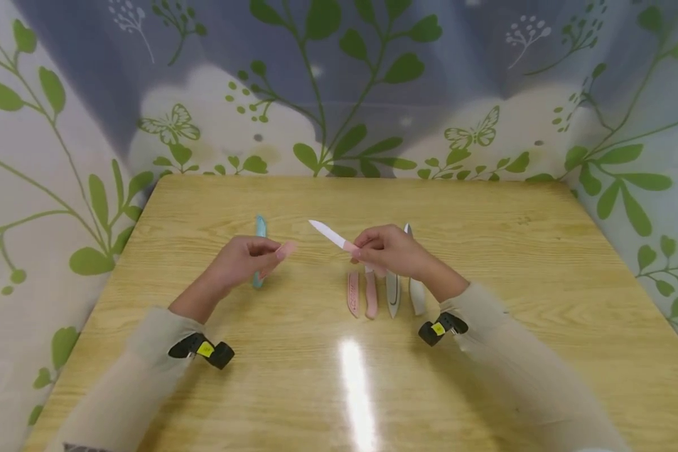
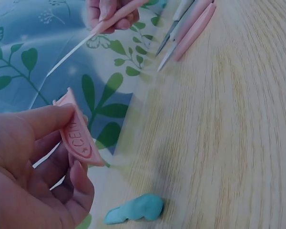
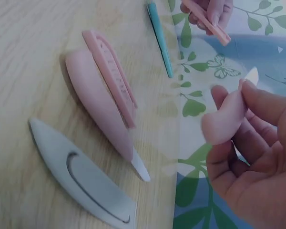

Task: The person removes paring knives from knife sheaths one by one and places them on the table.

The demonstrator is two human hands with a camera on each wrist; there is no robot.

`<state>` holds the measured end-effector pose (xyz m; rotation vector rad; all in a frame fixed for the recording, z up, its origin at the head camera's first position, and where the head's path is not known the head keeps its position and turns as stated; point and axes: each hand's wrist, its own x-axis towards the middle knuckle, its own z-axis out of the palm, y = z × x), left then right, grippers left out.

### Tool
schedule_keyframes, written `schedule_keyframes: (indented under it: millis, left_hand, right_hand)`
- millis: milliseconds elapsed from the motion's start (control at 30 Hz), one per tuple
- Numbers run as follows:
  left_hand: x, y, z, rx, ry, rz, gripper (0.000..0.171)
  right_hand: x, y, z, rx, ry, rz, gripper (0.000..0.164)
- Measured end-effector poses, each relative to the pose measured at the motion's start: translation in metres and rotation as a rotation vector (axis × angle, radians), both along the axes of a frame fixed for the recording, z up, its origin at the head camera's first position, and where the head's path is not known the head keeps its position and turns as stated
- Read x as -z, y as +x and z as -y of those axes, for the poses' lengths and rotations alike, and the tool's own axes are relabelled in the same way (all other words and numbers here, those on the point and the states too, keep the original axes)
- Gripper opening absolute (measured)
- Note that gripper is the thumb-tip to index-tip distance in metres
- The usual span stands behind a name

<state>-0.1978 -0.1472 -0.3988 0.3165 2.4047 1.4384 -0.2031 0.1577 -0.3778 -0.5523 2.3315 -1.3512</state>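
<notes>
My left hand (image 1: 243, 260) pinches a pink blade sheath (image 2: 80, 136) between thumb and fingers, its raised lettering facing the left wrist camera. In my right hand (image 1: 398, 251) is a small paring knife, its pink handle (image 3: 224, 119) held by thumb and fingertips. Its bare white blade (image 1: 326, 233) points left toward the sheath, with a gap between the two. Both hands are above the table. Under the left hand lies a slim teal item (image 1: 260, 226), partly hidden in the head view.
Below the right hand, side by side on the wooden table (image 1: 282, 376), lie another pink sheath (image 1: 353, 295), a second pink-handled knife (image 1: 371, 295), a grey sheath (image 1: 393, 296) and a pale-handled knife (image 1: 417, 297). A leaf-patterned curtain (image 1: 203, 88) hangs behind the table.
</notes>
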Motion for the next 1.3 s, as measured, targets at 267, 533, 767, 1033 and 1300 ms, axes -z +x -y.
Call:
schedule_keyframes:
  millis: [267, 533, 767, 1033, 1300]
  left_hand:
    - [0.004, 0.0, -0.008, 0.005, 0.06, -0.03, 0.026]
    - [0.01, 0.001, -0.013, 0.005, 0.092, 0.073, 0.036]
    - [0.017, 0.003, -0.021, 0.026, 0.115, 0.073, 0.032]
    - [0.022, 0.003, -0.034, 0.001, 0.109, 0.082, 0.023]
    - [0.027, 0.004, -0.044, -0.009, 0.031, 0.125, 0.019]
  right_hand:
    - [0.007, 0.004, 0.014, 0.033, 0.014, -0.067, 0.01]
    - [0.013, 0.007, 0.025, 0.068, 0.078, -0.051, 0.011]
    - [0.015, 0.008, 0.035, 0.118, 0.113, 0.017, 0.014]
    - [0.025, 0.01, 0.04, 0.186, 0.15, 0.073, 0.018]
    - [0.034, 0.013, 0.043, 0.231, 0.232, 0.052, 0.022]
